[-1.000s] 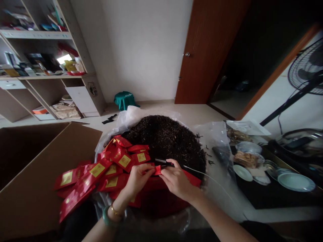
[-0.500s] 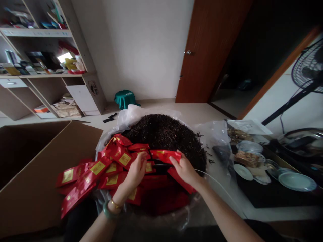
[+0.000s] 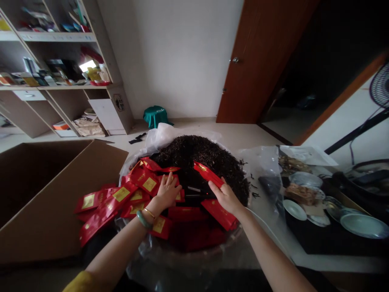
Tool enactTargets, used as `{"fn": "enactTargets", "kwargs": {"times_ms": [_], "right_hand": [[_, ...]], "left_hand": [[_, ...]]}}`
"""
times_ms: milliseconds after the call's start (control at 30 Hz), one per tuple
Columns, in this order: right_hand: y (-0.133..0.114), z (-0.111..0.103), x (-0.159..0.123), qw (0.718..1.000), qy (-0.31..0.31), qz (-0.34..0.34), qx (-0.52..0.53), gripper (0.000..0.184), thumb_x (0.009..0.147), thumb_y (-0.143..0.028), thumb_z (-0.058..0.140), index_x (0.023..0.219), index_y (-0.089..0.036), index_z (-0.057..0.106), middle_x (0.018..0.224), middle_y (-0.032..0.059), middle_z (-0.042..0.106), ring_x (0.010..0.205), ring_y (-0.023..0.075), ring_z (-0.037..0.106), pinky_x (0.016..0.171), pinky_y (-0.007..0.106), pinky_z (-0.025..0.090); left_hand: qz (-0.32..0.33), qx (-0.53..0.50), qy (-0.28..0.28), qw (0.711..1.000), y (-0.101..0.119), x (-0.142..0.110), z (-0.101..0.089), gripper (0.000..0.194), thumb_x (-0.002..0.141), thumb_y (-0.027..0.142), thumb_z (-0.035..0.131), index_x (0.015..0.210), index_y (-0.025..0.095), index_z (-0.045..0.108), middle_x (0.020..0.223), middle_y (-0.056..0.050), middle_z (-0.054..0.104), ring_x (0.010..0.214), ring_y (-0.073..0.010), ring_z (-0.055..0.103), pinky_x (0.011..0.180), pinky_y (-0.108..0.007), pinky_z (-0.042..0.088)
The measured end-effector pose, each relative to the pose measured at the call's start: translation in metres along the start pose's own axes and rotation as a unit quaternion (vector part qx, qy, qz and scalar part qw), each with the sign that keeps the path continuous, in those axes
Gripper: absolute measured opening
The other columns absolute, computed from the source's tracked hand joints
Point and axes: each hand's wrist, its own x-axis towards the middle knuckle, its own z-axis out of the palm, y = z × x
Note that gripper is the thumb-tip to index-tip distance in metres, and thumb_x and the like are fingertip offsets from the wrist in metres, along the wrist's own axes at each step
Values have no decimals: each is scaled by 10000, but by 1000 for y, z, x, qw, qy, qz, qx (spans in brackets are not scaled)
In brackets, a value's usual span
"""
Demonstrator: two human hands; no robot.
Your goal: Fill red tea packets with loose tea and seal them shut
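A big mound of dark loose tea leaves [image 3: 197, 156] lies in a clear plastic bag liner [image 3: 158, 136]. Several red packets with gold labels [image 3: 121, 194] are heaped on its left and front. My right hand [image 3: 226, 198] pinches one long red packet [image 3: 208, 173] by its lower end and holds it slanted over the tea. My left hand [image 3: 167, 190] rests with fingers spread on the heap of red packets, with a green bangle on its wrist. A small dark tool [image 3: 194, 190] lies between my hands.
An open cardboard box [image 3: 45, 194] stands at the left. At the right, a dark tray [image 3: 316, 239] holds plates, bowls and snacks. Shelves [image 3: 60, 87] line the back left wall, by a green stool [image 3: 154, 115]. A brown door [image 3: 258, 61] and a fan [image 3: 379, 85] are beyond.
Both hands held one small red packet together near the front. My right hand has now carried the packet up over the tea, while my left hand let go and settled on the packet heap.
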Motion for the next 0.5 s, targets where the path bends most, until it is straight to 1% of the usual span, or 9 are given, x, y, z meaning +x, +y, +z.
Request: {"fn": "enactTargets", "kwargs": {"times_ms": [33, 100, 167, 200, 267, 333, 433, 467, 500], "right_hand": [[-1, 0, 0, 1000, 0, -2, -4, 407, 949, -465, 352, 1127, -266, 659, 999, 32, 730, 1084, 252, 603, 1107, 557, 242], [-2, 0, 0, 1000, -7, -4, -16, 405, 953, -455, 343, 1058, -266, 685, 928, 20, 739, 1053, 238, 615, 1115, 533, 245], [-3, 0, -1, 999, -19, -1, -30, 407, 957, -439, 335, 973, -268, 704, 829, 3, 738, 999, 227, 634, 1118, 516, 252], [-2, 0, -1, 999, -24, 1, -38, 413, 959, -432, 331, 941, -265, 708, 803, 1, 734, 987, 227, 637, 1112, 514, 263], [2, 1, -1, 998, -26, 3, -64, 406, 953, -425, 344, 921, -248, 709, 830, 16, 734, 1002, 243, 631, 1088, 512, 300], [11, 4, -3, 994, -23, -8, -108, 339, 918, -432, 433, 935, -231, 706, 847, 39, 734, 979, 261, 637, 1054, 509, 343], [31, 15, -7, 981, -33, -36, -185, 211, 795, -391, 642, 883, -211, 709, 699, 52, 715, 776, 260, 666, 967, 499, 424], [38, 20, -9, 978, -43, -37, -202, 178, 762, -345, 681, 857, -198, 710, 667, 62, 706, 720, 254, 667, 913, 469, 464], [44, 25, -11, 977, -46, -32, -208, 176, 737, -289, 700, 875, -179, 708, 688, 80, 711, 702, 253, 669, 843, 425, 500]], "left_hand": [[-11, 10, 13, 1000, -4, -1, -2, 571, 598, 241, 777, 1140, 219, 599, 1341, -150, 494, 1327, -415, 297, 1060, -604, 200], [-39, 35, 24, 998, -11, -5, -7, 475, 631, 192, 744, 1088, 230, 622, 1230, -138, 563, 1207, -378, 431, 1016, -559, 282], [-63, 57, 32, 996, -18, -12, -13, 396, 678, 160, 693, 1064, 227, 638, 1177, -136, 584, 1116, -348, 488, 987, -542, 308], [-71, 62, 34, 995, -22, -15, -15, 377, 699, 149, 667, 1067, 226, 640, 1158, -134, 593, 1092, -338, 500, 986, -542, 304], [-82, 67, 40, 994, -30, -20, -19, 362, 730, 131, 620, 1080, 224, 637, 1150, -128, 604, 1072, -327, 515, 998, -546, 285], [-94, 67, 39, 993, -37, -23, -21, 357, 737, 117, 595, 1079, 212, 637, 1160, -130, 611, 1077, -335, 522, 1002, -558, 276], [-112, 71, 32, 991, -40, -24, -21, 399, 717, 100, 597, 1109, 170, 625, 1188, -154, 609, 1151, -385, 488, 1015, -583, 255], [-120, 75, 32, 989, -39, -24, -20, 429, 702, 106, 614, 1128, 155, 616, 1217, -167, 595, 1192, -405, 457, 1027, -593, 236], [-128, 79, 34, 988, -37, -23, -19, 466, 682, 126, 644, 1147, 142, 607, 1261, -180, 568, 1236, -426, 414, 1039, -605, 210]]}}
